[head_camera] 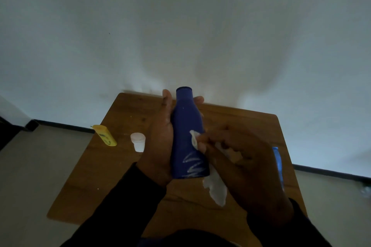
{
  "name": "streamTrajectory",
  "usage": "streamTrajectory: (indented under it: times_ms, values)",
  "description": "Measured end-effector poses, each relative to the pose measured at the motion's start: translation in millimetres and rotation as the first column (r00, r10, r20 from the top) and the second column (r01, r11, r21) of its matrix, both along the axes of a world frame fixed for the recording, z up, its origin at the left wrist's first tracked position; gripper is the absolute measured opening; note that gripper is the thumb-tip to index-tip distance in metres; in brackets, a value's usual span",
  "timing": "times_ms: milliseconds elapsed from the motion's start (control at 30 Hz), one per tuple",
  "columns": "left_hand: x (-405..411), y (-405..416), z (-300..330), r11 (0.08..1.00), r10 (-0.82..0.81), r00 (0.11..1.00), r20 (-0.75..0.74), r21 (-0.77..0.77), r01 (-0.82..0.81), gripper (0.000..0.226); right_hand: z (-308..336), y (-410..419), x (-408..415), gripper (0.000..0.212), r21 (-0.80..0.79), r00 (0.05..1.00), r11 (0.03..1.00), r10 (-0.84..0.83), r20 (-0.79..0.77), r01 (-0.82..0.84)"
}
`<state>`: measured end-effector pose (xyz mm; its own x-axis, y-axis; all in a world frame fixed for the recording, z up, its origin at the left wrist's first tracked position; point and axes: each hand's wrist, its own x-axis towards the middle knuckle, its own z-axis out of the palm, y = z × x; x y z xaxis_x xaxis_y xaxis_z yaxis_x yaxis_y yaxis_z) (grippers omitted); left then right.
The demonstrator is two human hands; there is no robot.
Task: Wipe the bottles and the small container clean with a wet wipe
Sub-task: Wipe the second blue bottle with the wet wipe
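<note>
While the wooden worktop point(230, 118) carries everything else, the job sits in its first stretch: one bottle is under the wipe and the others look untouched.

Largest of the task's things, the dark blue bottle point(187, 132) is held up over the middle of the worktop, cap toward the far edge and base toward the person. White zigzag streaks show on its lower body near the base, so I judge that part not yet clean; the upper body looks mostly clear apart from a small speck.

Around the bottle's left side, the left hand point(160, 142) has its grip closed, with the thumb along one flank and fingertips showing past the neck on the other. Against the bottle's right side at mid-height, the right hand point(241, 158) pinches the white wet wipe point(215, 188) in a closed grip; a corner of the wipe lies on the blue surface above the streaks, and the loose tail hangs below the base.

Near the worktop's left edge, a yellow bottle point(105, 135) lies on its side, and just beside it toward the middle stands the small white container point(138, 142). Neither shows any sign of wiping, though the dim light leaves that uncertain. At the right edge, partly hidden by the right hand, lies a blue packet point(278, 164); what it holds I cannot tell.
</note>
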<state>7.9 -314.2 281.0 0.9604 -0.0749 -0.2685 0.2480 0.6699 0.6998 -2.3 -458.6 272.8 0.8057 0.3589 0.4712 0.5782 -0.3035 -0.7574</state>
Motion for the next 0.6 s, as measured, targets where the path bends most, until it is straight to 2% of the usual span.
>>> streamTrajectory:
  times_ms: [67, 167, 233, 367, 400, 500, 533, 600]
  values:
    - [1.3, 0.7, -1.7, 1.000, 0.031, 1.000, 0.001, 0.003, -0.031, 0.064, -0.2, -1.2, 4.5, 0.004, -0.031, 0.997, 0.997, -0.064, 0.044, 0.066]
    - [2.2, 4.4, -3.0, 0.999, 0.052, 0.999, -0.006, 0.008, -0.052, 0.067, 0.7, -0.6, -3.2, 0.006, 0.022, 0.997, 0.997, 0.078, -0.027, -0.077]
    - [1.5, 5.0, -4.5, 0.998, 0.043, 0.999, -0.015, 0.056, -0.042, 0.072, 3.1, 7.1, -4.1, 0.005, 0.001, 0.992, 0.993, 0.119, -0.027, -0.119]
    - [-0.3, 10.1, -3.7, 0.999, 0.036, 0.999, -0.027, -0.009, -0.036, 0.069, 3.5, 17.5, 14.9, 0.006, -0.075, 0.998, 0.997, -0.033, 0.046, 0.036]
    - [0.3, 13.9, -5.8, 0.997, 0.073, 0.997, -0.017, -0.033, -0.073, 0.065, 3.4, 18.5, 15.7, 0.004, -0.087, 0.999, 0.996, -0.018, 0.050, 0.023]
    - [4.1, 25.7, -12.8, 0.983, 0.183, 0.983, -0.005, -0.008, -0.183, 0.058, 4.9, 29.2, 5.7, 0.005, -0.119, 0.988, 0.981, 0.154, -0.004, -0.154]
    - [5.7, 29.5, -14.7, 0.981, 0.192, 0.981, -0.006, -0.010, -0.192, 0.059, 6.6, 36.4, 3.8, 0.006, -0.149, 0.985, 0.975, 0.171, 0.005, -0.168]
    - [8.4, 37.1, -16.4, 0.987, 0.155, 0.988, -0.013, -0.036, -0.156, 0.058, 8.1, 49.1, 10.3, 0.005, -0.182, 0.994, 0.979, 0.099, 0.052, -0.088]
